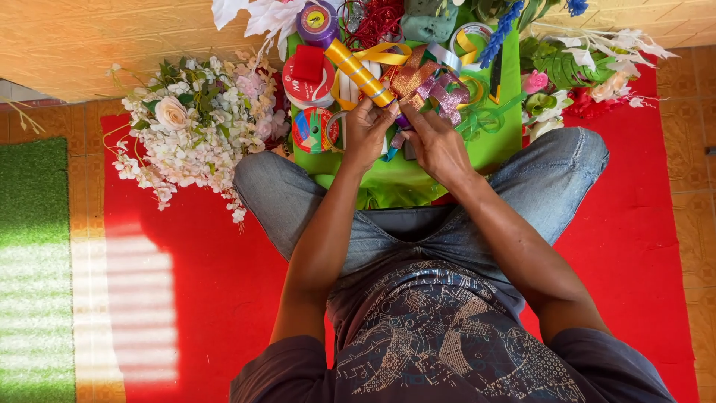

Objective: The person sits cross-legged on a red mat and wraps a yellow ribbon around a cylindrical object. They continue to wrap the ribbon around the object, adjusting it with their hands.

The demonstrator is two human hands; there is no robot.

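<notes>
I sit cross-legged on a red mat with a green tray [492, 145] between my knees. My left hand [365, 134] grips the near end of a shiny gold-and-yellow ribbon roll [358, 71] that slants up to the left. My right hand [436, 145] is closed on a purple glitter ribbon loop [447, 93], beside a copper glitter ribbon [410, 75]. Both hands meet over the tray's middle. What lies under the palms is hidden.
Ribbon spools lie on the tray: red [308, 78], multicoloured [313, 128], purple [318, 21]. A bunch of white and pink artificial flowers [198, 123] lies at left, leaves and flowers [574, 71] at right. Green turf mat [33, 269] sits far left.
</notes>
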